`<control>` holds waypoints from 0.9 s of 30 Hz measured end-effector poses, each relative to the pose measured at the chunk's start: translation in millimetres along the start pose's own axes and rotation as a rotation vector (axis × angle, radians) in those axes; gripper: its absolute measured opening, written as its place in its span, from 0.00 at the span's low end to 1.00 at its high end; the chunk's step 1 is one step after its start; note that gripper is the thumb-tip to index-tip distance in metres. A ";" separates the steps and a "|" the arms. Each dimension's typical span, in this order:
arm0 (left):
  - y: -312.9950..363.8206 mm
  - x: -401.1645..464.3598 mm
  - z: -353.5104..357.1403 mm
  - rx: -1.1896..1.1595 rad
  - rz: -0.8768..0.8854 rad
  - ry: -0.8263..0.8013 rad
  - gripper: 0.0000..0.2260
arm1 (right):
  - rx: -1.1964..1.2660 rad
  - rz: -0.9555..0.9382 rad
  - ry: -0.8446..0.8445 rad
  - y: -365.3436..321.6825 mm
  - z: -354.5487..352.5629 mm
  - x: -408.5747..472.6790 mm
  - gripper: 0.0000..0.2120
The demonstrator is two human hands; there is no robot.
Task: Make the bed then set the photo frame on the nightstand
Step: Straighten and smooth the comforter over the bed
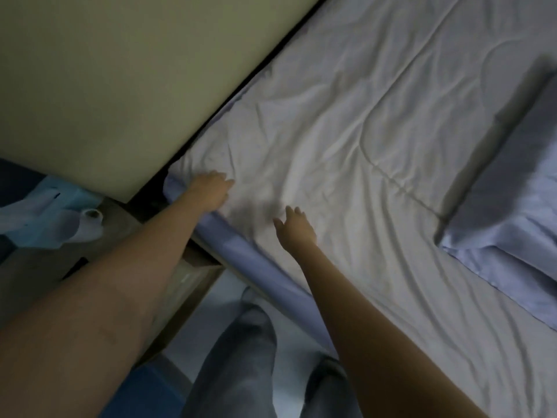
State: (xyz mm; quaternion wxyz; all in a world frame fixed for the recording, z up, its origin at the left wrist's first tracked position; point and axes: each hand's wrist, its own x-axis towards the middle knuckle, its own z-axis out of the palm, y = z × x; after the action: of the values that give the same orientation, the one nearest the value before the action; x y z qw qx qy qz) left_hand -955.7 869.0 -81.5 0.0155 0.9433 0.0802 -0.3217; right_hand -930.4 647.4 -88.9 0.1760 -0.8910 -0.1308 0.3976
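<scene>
A wrinkled white quilt (346, 152) covers the bed, over a pale blue sheet (241, 248) that shows along the near edge. My left hand (212, 188) lies flat on the quilt's corner by the wall, fingers straight. My right hand (295, 226) rests flat on the quilt a little to the right, fingers spread. A pale blue pillow (512, 212) lies on the quilt at the right. The wooden nightstand (184, 285) stands beside the bed under my left forearm. No photo frame is in view.
A beige wall (120, 86) runs along the bed's far side with a dark gap beside it. On the nightstand lie blue and white cloths (39, 218) and a paper roll (90, 224). My legs in grey trousers (241, 357) stand on the pale floor.
</scene>
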 end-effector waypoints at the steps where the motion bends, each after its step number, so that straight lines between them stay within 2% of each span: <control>1: -15.3 15.0 3.5 0.039 0.017 0.001 0.22 | 0.002 -0.003 0.015 -16.1 9.3 16.7 0.29; 6: -64.4 77.1 39.4 0.028 0.051 0.014 0.30 | -0.121 -0.016 0.086 -52.0 50.4 84.5 0.39; 8: -70.4 94.9 61.0 -0.032 0.099 0.009 0.27 | -0.234 -0.074 0.077 -46.2 64.9 105.2 0.34; 11: -73.0 106.2 81.8 -0.029 0.240 0.142 0.22 | -0.283 -0.144 0.163 -38.8 74.4 120.3 0.24; 17: -104.2 77.2 84.8 0.065 0.310 0.335 0.21 | -0.267 -0.125 0.119 -72.2 92.0 93.9 0.25; 19: -115.1 64.9 98.8 0.061 0.311 0.314 0.21 | -0.306 -0.103 0.037 -74.6 100.3 88.9 0.26; 21: -120.5 63.7 98.4 0.009 0.239 0.243 0.21 | -0.350 -0.082 -0.046 -74.5 102.7 91.3 0.27; 24: -111.3 63.1 78.9 0.023 0.127 0.020 0.25 | -0.249 -0.137 -0.085 -65.8 88.0 80.7 0.31; 27: -89.7 51.9 67.6 0.020 0.064 0.081 0.26 | -0.097 -0.113 0.003 -38.4 74.1 59.7 0.31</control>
State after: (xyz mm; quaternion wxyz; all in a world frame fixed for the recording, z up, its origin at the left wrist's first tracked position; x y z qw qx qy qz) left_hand -970.5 959.4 -164.7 0.0130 0.9578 0.0473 -0.2833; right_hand -951.1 719.8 -158.5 0.1551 -0.8902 -0.1999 0.3789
